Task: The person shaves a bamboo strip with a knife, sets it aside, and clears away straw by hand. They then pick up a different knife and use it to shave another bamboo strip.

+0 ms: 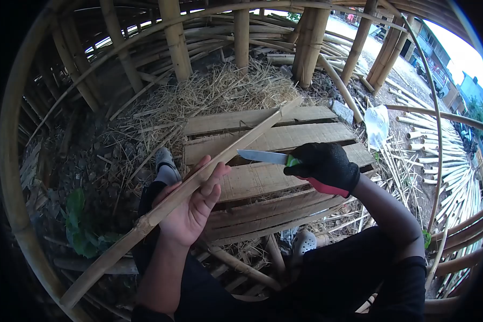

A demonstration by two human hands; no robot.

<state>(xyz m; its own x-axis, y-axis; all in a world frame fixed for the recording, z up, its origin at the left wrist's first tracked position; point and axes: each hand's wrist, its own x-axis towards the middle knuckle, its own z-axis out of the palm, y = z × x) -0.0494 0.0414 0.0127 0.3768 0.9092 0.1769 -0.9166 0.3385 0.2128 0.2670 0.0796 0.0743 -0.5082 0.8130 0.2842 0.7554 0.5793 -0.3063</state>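
Note:
A long split bamboo strip [175,198] runs diagonally from the lower left up over the wooden crate. My bare left hand [189,213] holds it near the middle, palm up, with the strip lying across the palm and the fingers bent around it. In a black and red work glove, my right hand [327,167] grips a knife [264,156] by its green handle. The blade points left, its tip close to the strip's edge, a little beyond my left fingertips. Beneath both hands is the slatted wooden crate [255,180].
Straw and shavings [214,88] cover the ground behind the crate. Bamboo posts [310,45] and a curved bamboo rail [21,214] surround me. Cut bamboo poles [456,180] lie at right, past a white plastic bag [377,126]. A green plant [76,220] grows at left.

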